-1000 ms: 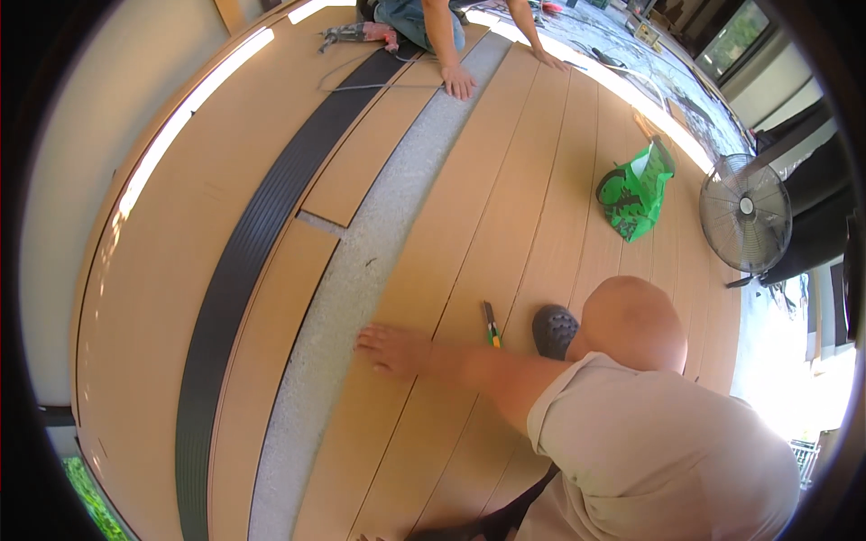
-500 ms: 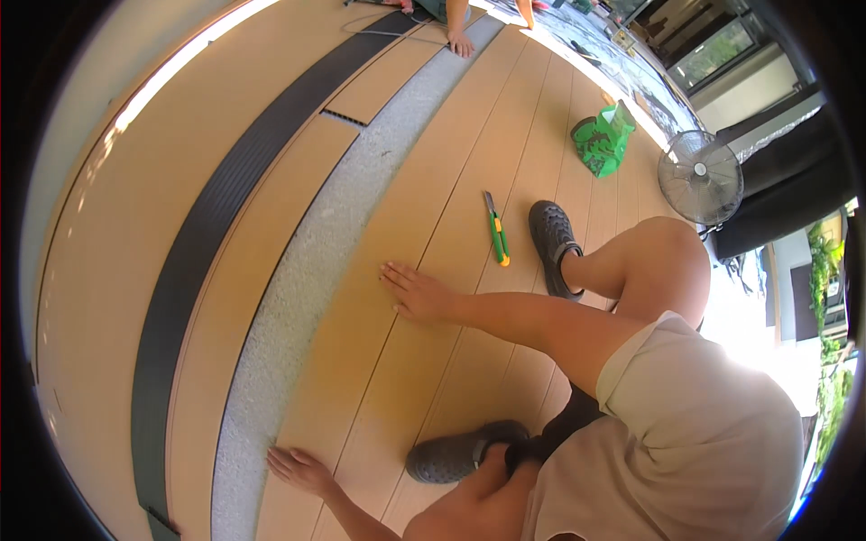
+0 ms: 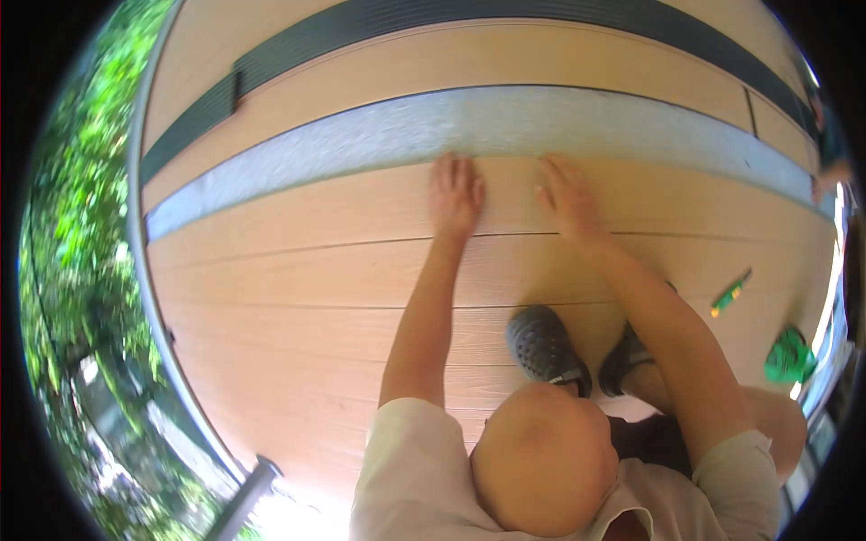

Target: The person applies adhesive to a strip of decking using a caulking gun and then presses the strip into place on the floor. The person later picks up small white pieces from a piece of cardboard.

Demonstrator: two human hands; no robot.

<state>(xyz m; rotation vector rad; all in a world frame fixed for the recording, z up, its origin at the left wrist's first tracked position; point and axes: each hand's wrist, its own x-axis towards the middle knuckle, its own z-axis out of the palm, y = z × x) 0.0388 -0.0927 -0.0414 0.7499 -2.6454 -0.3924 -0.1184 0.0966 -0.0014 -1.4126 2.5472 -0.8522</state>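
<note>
In the head view, the left hand (image 3: 458,200) and the right hand (image 3: 568,194) now lie near each other, where half a second ago they are set well apart along the boards; the wearer's view has swung round too, so foliage shows well off to the left of the left hand. Both hands are opened out flat, fingers extended, the right thumb apart, and neither has hold of anything. Beneath them is the tan edge board (image 3: 361,203), fingertips at its far edge. Just beyond the fingertips runs the bare grey strip (image 3: 505,117), still uncovered, with another tan board (image 3: 433,59) past it. To the right of the right hand lie the green-handled knife (image 3: 732,292) and, farther out, the green bag (image 3: 789,357), neither touched. For the work, the shift seems to mean that both palms bear on one short stretch of that edge board, though motion blur hides how firmly
</note>
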